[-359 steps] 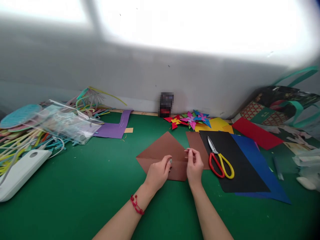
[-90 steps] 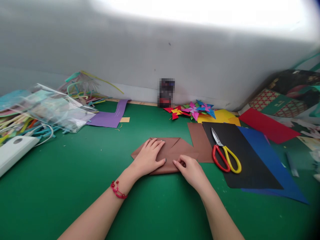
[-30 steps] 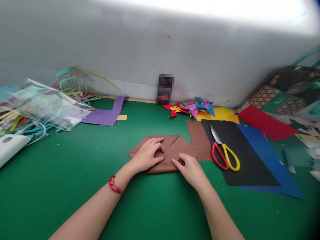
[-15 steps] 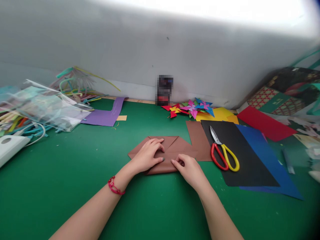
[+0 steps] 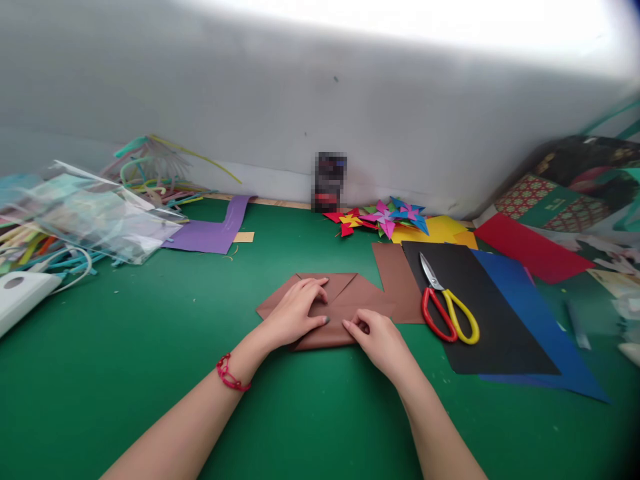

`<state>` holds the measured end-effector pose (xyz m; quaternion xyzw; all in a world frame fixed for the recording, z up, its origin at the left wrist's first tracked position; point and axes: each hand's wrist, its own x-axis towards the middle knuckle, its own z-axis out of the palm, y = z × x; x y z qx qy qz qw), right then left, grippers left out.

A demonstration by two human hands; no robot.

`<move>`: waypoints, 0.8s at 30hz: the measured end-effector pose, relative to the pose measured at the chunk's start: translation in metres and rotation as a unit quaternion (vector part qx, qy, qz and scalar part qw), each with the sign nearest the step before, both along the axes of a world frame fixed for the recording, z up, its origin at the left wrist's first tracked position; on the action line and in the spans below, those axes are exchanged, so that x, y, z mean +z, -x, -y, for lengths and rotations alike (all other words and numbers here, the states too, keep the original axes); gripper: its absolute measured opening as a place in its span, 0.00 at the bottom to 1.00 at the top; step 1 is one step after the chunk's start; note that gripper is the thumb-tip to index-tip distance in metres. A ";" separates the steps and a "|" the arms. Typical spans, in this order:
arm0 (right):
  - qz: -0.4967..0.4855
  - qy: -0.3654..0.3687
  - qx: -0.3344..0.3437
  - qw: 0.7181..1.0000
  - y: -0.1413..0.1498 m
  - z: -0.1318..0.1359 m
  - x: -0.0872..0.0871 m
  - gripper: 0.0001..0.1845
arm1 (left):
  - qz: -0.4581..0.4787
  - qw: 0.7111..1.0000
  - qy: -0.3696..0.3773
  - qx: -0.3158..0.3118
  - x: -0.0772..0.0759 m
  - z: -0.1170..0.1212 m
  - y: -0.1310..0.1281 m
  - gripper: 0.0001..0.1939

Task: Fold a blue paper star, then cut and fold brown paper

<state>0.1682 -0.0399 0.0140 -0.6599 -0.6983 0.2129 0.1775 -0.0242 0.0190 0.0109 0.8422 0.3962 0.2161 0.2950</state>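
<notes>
A folded sheet of brown paper lies in front of me, its two far corners turned in and its near edge folded over. My left hand rests on the left half of it, fingers apart and thumb stretched along the paper. At the near right side, my right hand pinches the paper's folded edge between thumb and fingers; the other fingers curl under and are partly hidden. Right of the folded piece, a flat brown sheet lies partly under a black sheet, which bears scissors with one red and one yellow handle.
Blue paper, red paper and yellow paper lie to the right. Folded paper stars sit by the wall. Purple paper, a clear plastic bag and a white device lie left on the green table.
</notes>
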 end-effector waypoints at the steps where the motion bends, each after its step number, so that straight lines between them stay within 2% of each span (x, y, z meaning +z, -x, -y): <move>1: 0.000 0.000 0.001 1.000 0.000 0.000 0.000 0.14 | 0.000 1.000 0.000 0.000 0.000 0.000 0.000 0.13; 10: 0.002 -0.002 0.001 1.000 0.001 0.000 0.000 0.14 | -0.018 1.000 0.004 -0.007 -0.003 -0.001 0.001 0.10; 16: 0.001 0.000 0.000 1.000 0.001 0.000 0.000 0.14 | -0.011 1.000 0.002 -0.004 -0.006 -0.001 0.001 0.11; 24: 0.005 -0.002 0.002 1.000 0.001 0.000 0.001 0.14 | 0.000 1.000 0.004 0.002 -0.001 0.000 -0.001 0.14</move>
